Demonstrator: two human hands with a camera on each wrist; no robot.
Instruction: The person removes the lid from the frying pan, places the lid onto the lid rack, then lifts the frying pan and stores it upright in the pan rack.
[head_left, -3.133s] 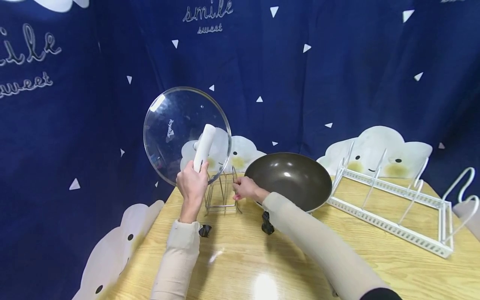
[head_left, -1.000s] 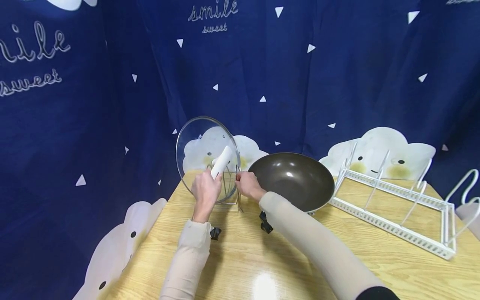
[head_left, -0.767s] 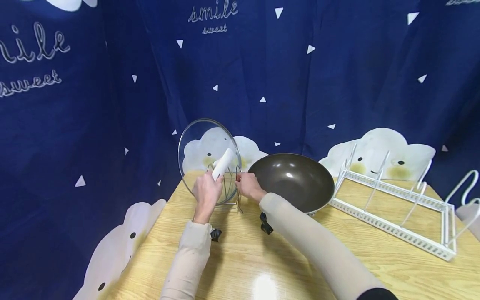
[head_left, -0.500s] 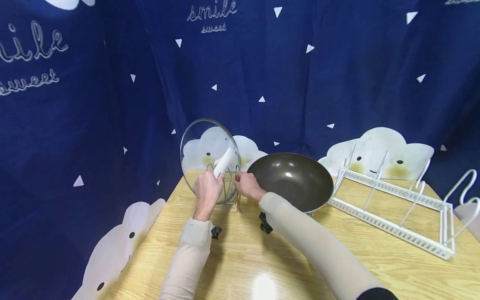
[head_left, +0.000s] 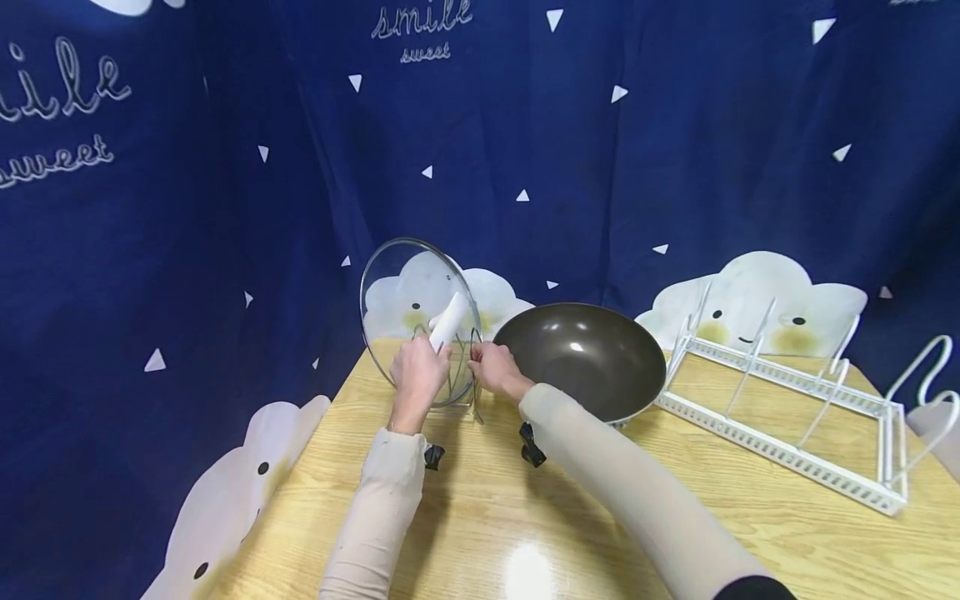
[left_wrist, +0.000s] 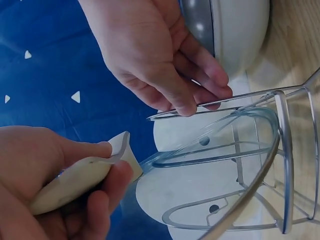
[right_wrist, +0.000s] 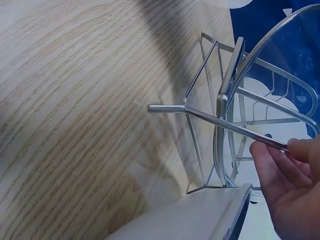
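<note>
My left hand (head_left: 418,375) grips the white handle (head_left: 448,321) of a round glass pot lid (head_left: 390,287). In the left wrist view the thumb and fingers close around that handle (left_wrist: 75,182). The lid stands near upright, its lower rim between the bars of a small metal wire rack (left_wrist: 287,165). With thumb and fingers my right hand (head_left: 495,368) pinches the rack's right-side wire, seen closely in the right wrist view, where the rack's bar (right_wrist: 240,129) runs into the fingertips (right_wrist: 295,150). Part of the rack is hidden behind my left hand and the lid.
A dark wok (head_left: 577,358) stands right beside the rack, under my right forearm. Farther right lies a white rack (head_left: 780,433) with upright dividers and curved hooks. All stand on a wooden table (head_left: 480,517); a blue curtain (head_left: 675,150) hangs behind.
Since about three seconds ago, my left hand has lowered the lid from above into the wire rack and turned it more edge-on. My right hand stays on the rack. Over the last second little moves.
</note>
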